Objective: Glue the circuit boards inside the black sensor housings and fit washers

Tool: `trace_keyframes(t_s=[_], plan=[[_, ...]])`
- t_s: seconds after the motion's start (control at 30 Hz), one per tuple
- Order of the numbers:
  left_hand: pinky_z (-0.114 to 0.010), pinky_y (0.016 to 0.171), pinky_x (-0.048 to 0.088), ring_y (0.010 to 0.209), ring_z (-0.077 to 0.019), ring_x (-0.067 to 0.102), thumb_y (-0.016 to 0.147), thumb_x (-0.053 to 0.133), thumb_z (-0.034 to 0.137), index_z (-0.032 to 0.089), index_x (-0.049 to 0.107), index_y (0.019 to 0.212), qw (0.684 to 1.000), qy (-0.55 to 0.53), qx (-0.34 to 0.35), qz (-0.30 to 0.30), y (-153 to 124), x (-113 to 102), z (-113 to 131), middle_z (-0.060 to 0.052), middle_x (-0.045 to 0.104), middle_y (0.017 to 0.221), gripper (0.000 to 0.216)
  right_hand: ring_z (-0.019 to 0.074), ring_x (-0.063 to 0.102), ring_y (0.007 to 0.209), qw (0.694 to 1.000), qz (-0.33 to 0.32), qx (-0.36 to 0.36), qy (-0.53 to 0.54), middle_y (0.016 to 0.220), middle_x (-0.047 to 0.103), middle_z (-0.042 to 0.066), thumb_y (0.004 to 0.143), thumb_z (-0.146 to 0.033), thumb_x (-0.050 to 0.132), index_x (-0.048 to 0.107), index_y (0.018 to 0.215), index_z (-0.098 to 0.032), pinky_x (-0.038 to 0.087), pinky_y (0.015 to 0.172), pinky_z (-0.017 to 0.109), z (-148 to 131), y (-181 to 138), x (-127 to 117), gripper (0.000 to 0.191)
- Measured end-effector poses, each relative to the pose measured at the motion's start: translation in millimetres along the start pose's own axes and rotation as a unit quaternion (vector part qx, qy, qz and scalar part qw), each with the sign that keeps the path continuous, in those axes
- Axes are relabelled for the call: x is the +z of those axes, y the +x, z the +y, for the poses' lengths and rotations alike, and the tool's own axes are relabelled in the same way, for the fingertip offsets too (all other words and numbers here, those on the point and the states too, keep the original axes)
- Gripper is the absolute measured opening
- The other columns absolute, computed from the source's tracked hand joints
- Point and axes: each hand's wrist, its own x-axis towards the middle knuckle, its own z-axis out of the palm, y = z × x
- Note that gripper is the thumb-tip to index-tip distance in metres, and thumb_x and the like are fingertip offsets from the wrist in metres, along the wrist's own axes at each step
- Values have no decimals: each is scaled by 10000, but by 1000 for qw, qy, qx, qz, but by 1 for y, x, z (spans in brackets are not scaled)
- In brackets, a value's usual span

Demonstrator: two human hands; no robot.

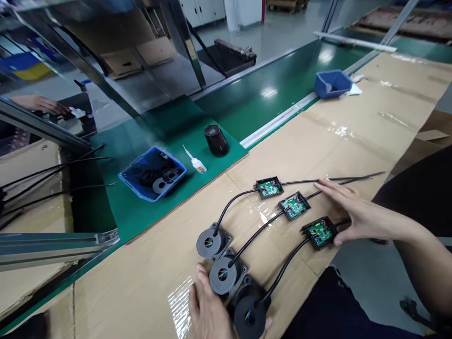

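Three black round housings on square flanges lie in a slanting row on the cardboard: a far one (209, 243), a middle one (222, 275) and a near one (249, 315). Coloured wires show in their centre holes. A black cable links each to a small open box with a green circuit board: far box (270, 188), middle box (294, 206), near box (319, 233). My left hand (212, 310) is around the near housing, fingers on its left and thumb tip on its right. With fingers spread, my right hand (356, 212) rests its thumb by the near box and its fingertips by the outgoing cables.
A blue bin (152, 174) with black ring parts, a white dropper bottle (198, 165) and a black tapered cup (216, 140) stand on the green mat. Farther off is another blue bin (332, 84). Metal frame posts rise at left, where another person's hand (44, 103) shows.
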Motion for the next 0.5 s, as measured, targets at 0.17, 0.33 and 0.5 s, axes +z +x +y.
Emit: trace_keyframes(t_s=[0.17, 0.33, 0.5], plan=[[-708, 1236, 205, 1567, -464, 192, 697, 761, 614, 41, -17, 1627, 995, 40, 80, -31, 11, -8, -13, -313, 190, 1672, 1342, 464, 217, 1551, 998, 55, 2, -29, 1683, 259, 157, 716, -734, 786, 129, 1667, -279, 160, 1243, 707, 20, 3, -15, 1242], [-684, 1250, 208, 1565, -455, 215, 681, 750, 672, 87, -6, 1638, 992, 65, 96, -41, 20, -10, -17, -277, 221, 1678, 1353, 448, 262, 1539, 1000, 0, -23, 7, 1688, 245, 139, 662, -602, 876, 129, 1667, -302, 314, 1223, 618, 30, -26, -9, 1287], [-681, 1234, 243, 1559, -445, 248, 696, 726, 626, 129, 13, 1642, 989, 67, 128, -35, 39, -4, -28, -249, 260, 1676, 1285, 406, 444, 1415, 997, 71, -3, -9, 1534, 461, 143, 783, -295, 687, 370, 1566, -301, 347, 1146, 614, 18, -42, 7, 845]])
